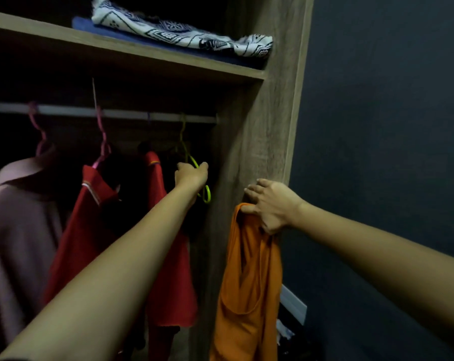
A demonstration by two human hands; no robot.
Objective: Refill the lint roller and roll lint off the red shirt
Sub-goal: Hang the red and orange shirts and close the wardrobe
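The red shirt (90, 230) hangs on a pink hanger (102, 149) from the wardrobe rail (132, 113), left of my outstretched left arm. My left hand (190, 175) is closed around a yellow-green hanger (203, 190) that hangs at the right end of the rail, beside the red shirt. My right hand (269, 204) grips the top of an orange garment (246, 277), which dangles in front of the wardrobe's wooden side panel (259, 152). No lint roller is in view.
A mauve garment (15, 230) hangs at the far left on another pink hanger. On the shelf (116, 50) above lie a black-and-white patterned cloth (184, 32) and a blue fabric. A dark wall (390, 126) fills the right side.
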